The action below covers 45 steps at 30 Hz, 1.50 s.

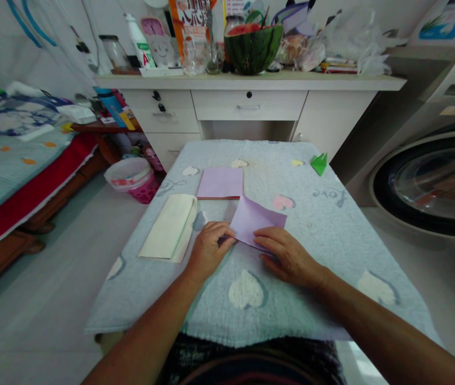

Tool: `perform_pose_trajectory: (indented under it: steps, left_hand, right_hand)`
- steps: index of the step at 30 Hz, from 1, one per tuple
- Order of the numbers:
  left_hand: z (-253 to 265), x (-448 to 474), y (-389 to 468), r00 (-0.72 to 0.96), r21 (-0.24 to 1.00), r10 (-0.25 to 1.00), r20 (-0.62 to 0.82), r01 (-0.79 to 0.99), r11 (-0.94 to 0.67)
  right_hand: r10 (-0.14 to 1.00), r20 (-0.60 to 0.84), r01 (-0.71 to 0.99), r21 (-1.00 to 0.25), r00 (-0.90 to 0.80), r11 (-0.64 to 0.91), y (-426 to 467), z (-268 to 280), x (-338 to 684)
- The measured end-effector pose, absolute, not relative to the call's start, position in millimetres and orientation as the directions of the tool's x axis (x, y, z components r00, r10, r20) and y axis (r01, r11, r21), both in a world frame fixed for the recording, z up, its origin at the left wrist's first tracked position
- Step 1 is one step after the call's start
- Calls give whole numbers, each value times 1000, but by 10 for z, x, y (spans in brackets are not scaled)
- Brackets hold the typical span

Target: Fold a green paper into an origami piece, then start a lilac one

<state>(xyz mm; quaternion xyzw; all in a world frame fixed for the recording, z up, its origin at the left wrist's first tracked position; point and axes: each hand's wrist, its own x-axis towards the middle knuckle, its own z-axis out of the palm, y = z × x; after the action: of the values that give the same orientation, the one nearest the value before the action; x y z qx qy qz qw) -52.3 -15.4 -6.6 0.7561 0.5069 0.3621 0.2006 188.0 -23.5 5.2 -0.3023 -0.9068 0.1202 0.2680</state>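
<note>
1. pinching the near left corner of a purple sheet (256,218), the left hand (210,247) has its thumb and forefinger drawn together, the other fingers curled alongside.
2. resting on the near right part of the same sheet, the right hand (287,258) has its fingers bent and slightly parted, the thumb lower, by the near edge; whether it grips the paper, i cannot tell.
3. the sheet sits between the two hands, over the middle of the table, and bends in a slight curve; its far corner comes up to the near right corner of a purple paper stack (220,183), though contact is unclear.
4. the stack lies flat, a reddish line along its near edge.
5. to the left of the left hand, just beside the stack, lies a cream folded piece (167,227), its material hard to tell.
6. at the far right corner, well apart from both hands, is a green folded paper (319,163).
7. under them all spreads a pale blue tablecloth (311,315) with hearts.
8. beyond stands a white cabinet (247,104), bearing a cut watermelon (253,51).
</note>
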Motion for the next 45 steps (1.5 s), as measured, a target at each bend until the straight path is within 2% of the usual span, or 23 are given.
perform_pose_trajectory:
  steps: [3, 11, 18, 27, 38, 41, 45]
  left_hand:
    - [-66, -515, -158, 245, 658, 907, 342, 626, -417]
    - [-23, -564, -188, 244, 496, 919, 309, 783, -375]
    - [-22, -604, -170, 246, 497, 939, 241, 800, -337]
    - [7, -586, -180, 225, 508, 954, 198, 809, -296]
    - [-1, -568, -173, 210, 495, 960, 185, 824, -276]
    - [-15, -564, -174, 208, 481, 959, 191, 832, -276]
    - [-25, -554, -175, 191, 464, 964, 185, 848, -257]
  right_hand:
    - [602, 406, 463, -393, -688, 794, -235, 82, 1892]
    - [644, 330, 440, -515, -690, 735, -191, 72, 1881]
    - [763, 306, 491, -619, -569, 614, -166, 46, 1893]
    - [865, 268, 673, -546, -424, 499, -142, 18, 1868]
    - [882, 317, 759, -457, -348, 464, -127, -60, 1848]
    - [907, 285, 781, -467, -311, 414, -117, -85, 1846]
    - [950, 223, 771, -558, -218, 308, -103, -120, 1841]
